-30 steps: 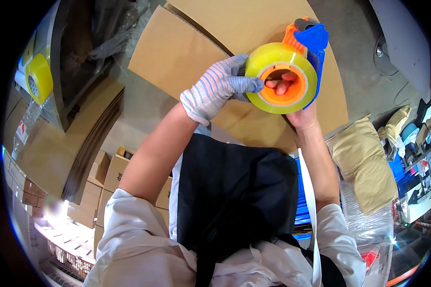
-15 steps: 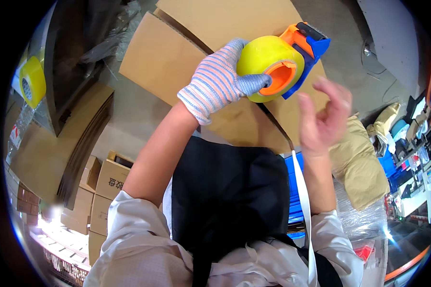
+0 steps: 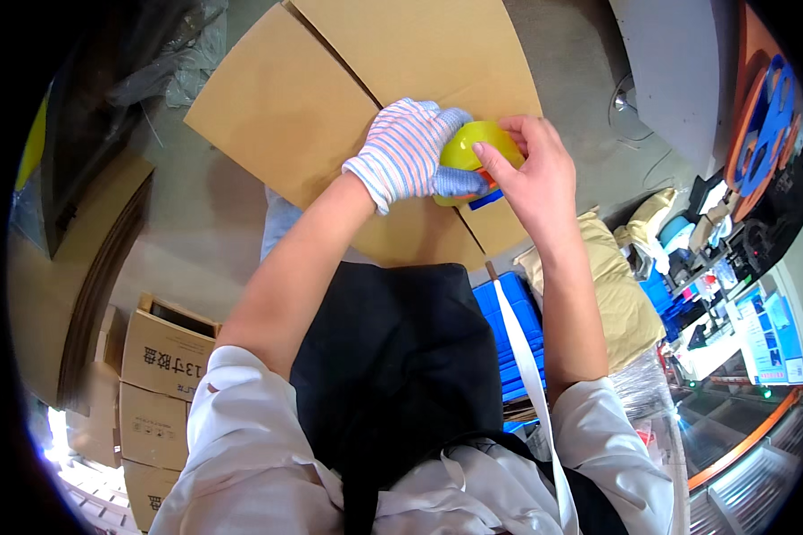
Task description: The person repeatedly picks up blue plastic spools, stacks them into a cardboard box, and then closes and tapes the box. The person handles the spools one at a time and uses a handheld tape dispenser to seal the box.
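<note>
A yellow roll of packing tape (image 3: 469, 148) sits on an orange and blue tape dispenser (image 3: 486, 201), mostly hidden between my hands. My left hand (image 3: 406, 153), in a striped knit glove, is closed round its left side with the thumb along the near edge. Bare and curled, my right hand (image 3: 541, 174) grips the roll from the right, its thumb on the yellow surface. Beneath them lies a large cardboard box (image 3: 268, 116) with its flaps meeting at a dark seam.
Several cartons (image 3: 156, 357) are stacked at the lower left, near flat cardboard sheets (image 3: 107, 259). A blue plastic crate (image 3: 511, 334) and a tan paper sack (image 3: 617, 290) are at the right. A white strap (image 3: 526, 357) hangs down beside my right forearm.
The dispenser has come down and nearer, and turned so that its blue and orange head is largely out of sight. My right hand has moved from apart onto the tape roll.
</note>
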Demonstrator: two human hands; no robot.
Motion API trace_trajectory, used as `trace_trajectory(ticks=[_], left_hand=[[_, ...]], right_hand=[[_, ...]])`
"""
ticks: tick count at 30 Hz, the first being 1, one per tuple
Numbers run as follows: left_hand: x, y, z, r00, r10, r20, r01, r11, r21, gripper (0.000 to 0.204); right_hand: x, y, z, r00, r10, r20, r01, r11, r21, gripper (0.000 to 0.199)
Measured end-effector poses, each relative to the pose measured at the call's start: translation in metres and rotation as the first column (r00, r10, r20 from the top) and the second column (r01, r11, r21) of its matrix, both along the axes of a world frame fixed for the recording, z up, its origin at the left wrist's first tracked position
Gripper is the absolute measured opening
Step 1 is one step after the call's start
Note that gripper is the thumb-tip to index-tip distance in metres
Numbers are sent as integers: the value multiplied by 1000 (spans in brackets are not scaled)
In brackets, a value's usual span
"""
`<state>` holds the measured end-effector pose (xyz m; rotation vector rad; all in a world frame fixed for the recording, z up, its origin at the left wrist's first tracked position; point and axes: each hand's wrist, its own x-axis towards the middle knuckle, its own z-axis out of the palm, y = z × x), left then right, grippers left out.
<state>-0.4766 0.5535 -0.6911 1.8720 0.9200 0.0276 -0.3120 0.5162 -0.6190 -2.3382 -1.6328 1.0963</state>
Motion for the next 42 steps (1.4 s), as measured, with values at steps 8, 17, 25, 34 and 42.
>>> trace_trajectory(ticks=[8, 17, 25, 34, 42], left_hand=[[1, 10, -5, 993, -112, 26, 114, 985, -131, 83], [-2, 10, -9, 994, -95, 57, 102, 988, -118, 81], [-1, 11, -8, 991, -130, 28, 133, 982, -133, 82], [-1, 8, -10, 994, -106, 26, 108, 991, -85, 81], [1, 7, -14, 993, -109, 34, 112, 990, -85, 78]], right_hand=[[21, 29, -7, 995, 38, -94, -67, 941, -332, 32], [30, 43, -14, 989, 4, -148, -69, 897, -437, 31], [27, 39, -10, 963, 184, -195, -248, 888, -387, 34], [19, 41, -3, 938, 318, -140, -346, 881, -322, 20], [5, 35, -7, 817, 573, 56, -551, 807, -213, 13]])
